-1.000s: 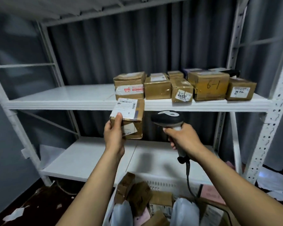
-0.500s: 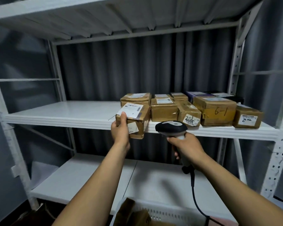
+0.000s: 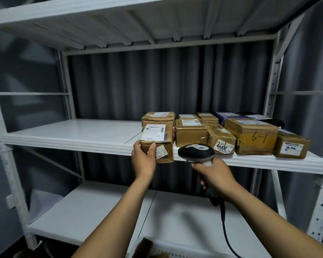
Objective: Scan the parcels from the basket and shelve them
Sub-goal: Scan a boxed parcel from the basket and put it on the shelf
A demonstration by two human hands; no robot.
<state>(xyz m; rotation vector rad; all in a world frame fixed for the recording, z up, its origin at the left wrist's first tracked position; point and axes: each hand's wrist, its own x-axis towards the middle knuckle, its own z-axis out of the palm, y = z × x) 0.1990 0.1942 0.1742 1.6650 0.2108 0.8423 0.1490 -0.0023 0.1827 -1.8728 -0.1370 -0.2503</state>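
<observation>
1. The left hand point(image 3: 144, 162) grips a labelled cardboard parcel point(image 3: 158, 139) by its near left corner at the middle shelf's point(image 3: 73, 135) near edge, just left of the shelved parcels point(image 3: 250, 136).
2. The right hand point(image 3: 216, 175) is wrapped round the barcode scanner point(image 3: 196, 152) handle, right of that parcel.

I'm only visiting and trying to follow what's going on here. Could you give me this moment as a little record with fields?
left hand: grips a labelled parcel at its lower left corner
parcel place: front edge of the middle shelf, left of the row of boxes; unclear whether it rests there
right hand: holds the corded scanner by its handle
basket: at the bottom of the view, a brown carton showing in it
</observation>
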